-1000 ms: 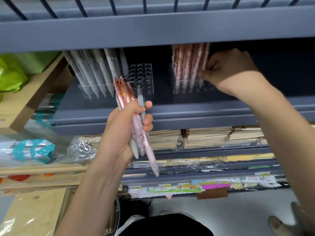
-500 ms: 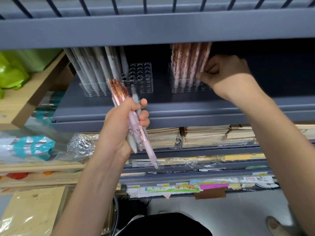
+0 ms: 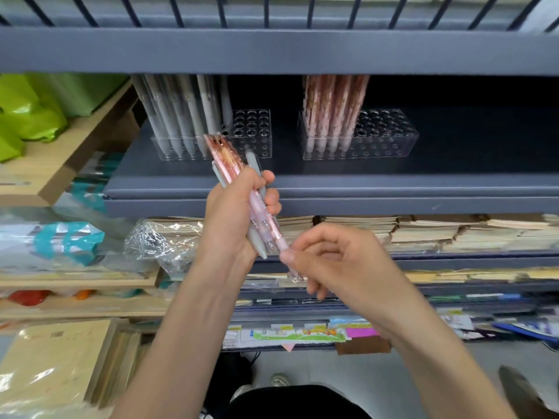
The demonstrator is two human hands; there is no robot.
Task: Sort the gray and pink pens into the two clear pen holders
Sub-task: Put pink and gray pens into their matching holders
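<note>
My left hand grips a bundle of pink and gray pens in front of the shelf edge, tips pointing down. My right hand pinches the lower tip of one pink pen in that bundle with thumb and forefinger. On the gray shelf stand two clear pen holders. The left holder carries several gray pens in its left part. The right holder carries several pink pens at its left end, with many open holes to the right.
A shelf beam hangs low over the pen tops. Stacks of paper goods fill the shelf below. Plastic-wrapped items and green bags lie at the left. Shoes show on the floor.
My right hand left the pink pens in the right holder and came down to the bundle, where it now pinches a pink pen's tip. My left hand stayed roughly where it was, still holding the bundle.
</note>
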